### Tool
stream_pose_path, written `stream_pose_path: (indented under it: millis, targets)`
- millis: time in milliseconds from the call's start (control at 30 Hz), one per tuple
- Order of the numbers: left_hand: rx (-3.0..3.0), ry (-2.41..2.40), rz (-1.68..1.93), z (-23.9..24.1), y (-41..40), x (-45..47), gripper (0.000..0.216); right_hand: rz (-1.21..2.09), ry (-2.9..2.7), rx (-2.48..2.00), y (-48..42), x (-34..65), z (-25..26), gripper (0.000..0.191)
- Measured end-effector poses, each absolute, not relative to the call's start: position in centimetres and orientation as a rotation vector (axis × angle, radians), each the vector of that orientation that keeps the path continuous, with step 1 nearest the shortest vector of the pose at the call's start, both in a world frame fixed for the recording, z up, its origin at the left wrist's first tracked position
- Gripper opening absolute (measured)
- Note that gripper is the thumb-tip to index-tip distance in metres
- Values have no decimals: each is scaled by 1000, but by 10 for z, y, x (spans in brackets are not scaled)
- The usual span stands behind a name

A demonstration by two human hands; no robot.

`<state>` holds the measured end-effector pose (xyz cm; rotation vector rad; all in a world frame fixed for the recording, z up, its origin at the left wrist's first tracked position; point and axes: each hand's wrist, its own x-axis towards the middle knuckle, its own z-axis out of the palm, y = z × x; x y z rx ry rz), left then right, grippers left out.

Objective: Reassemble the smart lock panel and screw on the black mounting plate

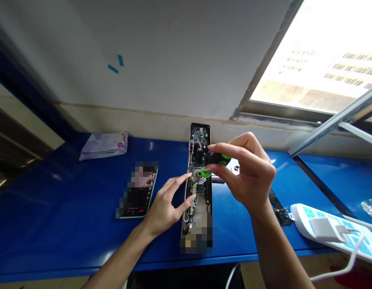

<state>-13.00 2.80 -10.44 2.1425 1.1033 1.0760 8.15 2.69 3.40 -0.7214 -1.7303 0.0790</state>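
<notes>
A long, narrow electronic device housing (204, 208) lies lengthwise on the blue table, its inside exposed with a circuit board, wires and a round part in the middle. Beside it on the left is my left hand (168, 206), index finger and thumb stretched apart, their tips touching the housing near the round part. My right hand (249, 172) is closed around a black and green screwdriver (219, 159) above the housing. The screwdriver's shaft slants down to the left towards the round part; whether its tip sits on a screw I cannot tell.
On the blue table (68, 216), a phone (140, 192) lies left of the housing and a folded packet (104, 145) behind it. Black metal hardware (281, 210) and a white power strip (333, 228) with a plugged-in charger are at the right. A wall (174, 60) rises behind.
</notes>
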Motion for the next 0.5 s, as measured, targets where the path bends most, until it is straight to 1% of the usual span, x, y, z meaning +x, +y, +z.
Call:
stream_pose_path:
  millis: [67,167,233,300,400,467,500]
  targets:
    - [2137,1093,1076,-104,28,-130,50,111,-1768,-758,27,82,34,38]
    - [2130,1084,1081,-102,28,-130,50,329,-1852,-702,26,84,35,50]
    - [2132,1088,1084,-102,28,-130,50,404,-1848,-638,25,84,36,52]
    - [2136,1096,1082,-102,27,-130,50,332,-1824,-626,25,82,37,46]
    - [2138,1110,1077,-103,27,-130,50,107,-1763,-718,25,77,37,36]
    - [2139,1111,1071,-104,27,-130,52,55,-1748,-785,24,75,37,30]
    - [2140,1108,1070,-104,27,-130,52,73,-1767,-799,24,75,37,31]
